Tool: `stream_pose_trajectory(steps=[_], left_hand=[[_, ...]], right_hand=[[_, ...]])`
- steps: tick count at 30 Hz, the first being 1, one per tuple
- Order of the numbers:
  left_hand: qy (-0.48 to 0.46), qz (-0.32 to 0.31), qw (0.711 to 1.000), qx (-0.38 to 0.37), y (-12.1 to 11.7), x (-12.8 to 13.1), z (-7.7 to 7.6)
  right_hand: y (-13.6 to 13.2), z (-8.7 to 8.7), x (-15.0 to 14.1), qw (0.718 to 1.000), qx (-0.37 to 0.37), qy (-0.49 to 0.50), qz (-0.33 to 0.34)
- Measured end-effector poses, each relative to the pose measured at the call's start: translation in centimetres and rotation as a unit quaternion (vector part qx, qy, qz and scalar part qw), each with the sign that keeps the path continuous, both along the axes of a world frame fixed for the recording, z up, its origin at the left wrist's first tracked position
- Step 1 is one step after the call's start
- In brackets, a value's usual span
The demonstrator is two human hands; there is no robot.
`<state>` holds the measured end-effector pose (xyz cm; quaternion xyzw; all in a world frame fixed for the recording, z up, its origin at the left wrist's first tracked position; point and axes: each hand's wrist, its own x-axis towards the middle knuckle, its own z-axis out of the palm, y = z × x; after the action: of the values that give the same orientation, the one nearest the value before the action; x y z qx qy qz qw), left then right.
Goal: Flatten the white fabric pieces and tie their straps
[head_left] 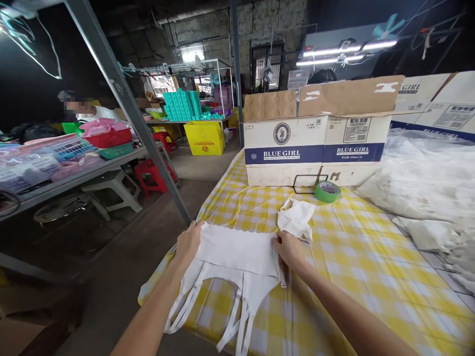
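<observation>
A white garter belt (pixel 237 249) lies spread on the checked tablecloth, its scalloped edge away from me and its straps hanging toward me. At its upper left corner, my left hand (pixel 190 243) is closed on the fabric. My right hand (pixel 291 251) pinches the opposite upper corner. Just beyond the right hand rests a crumpled white garment (pixel 296 217), with a thin strap trailing down beside my wrist. The fingertips of both hands are partly hidden.
A Blue Girl beer carton (pixel 285 170) stands open at the table's back, with green tape (pixel 327 192) before it. Bagged white fabric (pixel 426 178) lies to the right. A metal post (pixel 139 118) rises at the left. Across the aisle, a person sits behind baskets.
</observation>
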<state>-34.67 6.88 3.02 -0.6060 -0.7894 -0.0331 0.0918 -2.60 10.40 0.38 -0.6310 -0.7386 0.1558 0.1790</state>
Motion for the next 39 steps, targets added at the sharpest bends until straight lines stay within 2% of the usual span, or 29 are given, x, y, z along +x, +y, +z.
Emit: stream_pose_trajectory(steps=[4, 6, 8, 10, 13, 15, 17, 20, 22, 24, 28, 31, 34, 36, 39], left_hand=[[0.016, -0.007, 1.0, -0.017, 0.0, 0.1, 0.4], [0.03, -0.017, 0.999, 0.003, -0.1, 1.0, 0.8], [0.032, -0.048, 0.998, 0.038, -0.4, 3.0, 1.1], [0.0, -0.113, 0.992, 0.053, -0.8, 5.9, 1.0], [-0.085, -0.239, 0.967, -0.023, -1.8, 10.6, -0.2], [-0.125, -0.293, 0.943, -0.097, -2.5, 12.5, -1.2], [-0.146, -0.312, 0.928, -0.143, -3.0, 13.1, -1.8], [-0.162, -0.312, 0.92, -0.171, -2.9, 12.8, -1.6], [-0.174, -0.295, 0.924, -0.171, -2.2, 13.0, -1.2], [-0.189, -0.279, 0.932, -0.138, -1.0, 14.2, -0.7], [-0.226, -0.32, 0.919, -0.036, 2.2, 19.8, 0.2], [-0.224, -0.354, 0.908, 0.011, 4.7, 25.5, 0.8], [-0.179, -0.35, 0.92, 0.007, 7.0, 30.3, 0.9], [-0.158, -0.337, 0.928, -0.006, 8.2, 32.1, 0.6], [-0.145, -0.328, 0.933, -0.012, 9.1, 32.8, 0.1]], right_hand=[[-0.3, 0.4, 0.4, 1.0, 0.008, -0.01, 0.007], [-0.6, 0.6, 0.9, 1.0, 0.024, -0.009, 0.004], [-0.7, 0.8, 1.7, 0.998, 0.054, -0.013, 0.009], [-0.6, 0.7, 2.7, 0.996, 0.074, -0.025, 0.044], [-0.1, 0.5, 4.9, 0.992, 0.06, -0.038, 0.104], [0.1, 0.6, 7.0, 0.991, 0.044, -0.036, 0.12], [-0.1, 0.8, 9.7, 0.991, 0.031, -0.031, 0.13], [-0.9, 1.3, 14.6, 0.992, 0.017, -0.009, 0.127], [-1.7, 1.5, 17.9, 0.994, 0.002, 0.018, 0.107], [-2.6, 1.5, 20.8, 0.995, -0.017, 0.04, 0.09], [-4.2, 1.1, 24.7, 0.997, -0.035, 0.046, 0.057], [-5.2, 0.6, 25.1, 0.998, -0.004, 0.051, 0.021], [-6.0, 0.0, 24.2, 0.997, 0.053, 0.06, -0.01], [-6.4, -0.4, 23.7, 0.993, 0.086, 0.071, -0.029], [-6.5, -1.1, 23.6, 0.986, 0.116, 0.113, -0.046]])
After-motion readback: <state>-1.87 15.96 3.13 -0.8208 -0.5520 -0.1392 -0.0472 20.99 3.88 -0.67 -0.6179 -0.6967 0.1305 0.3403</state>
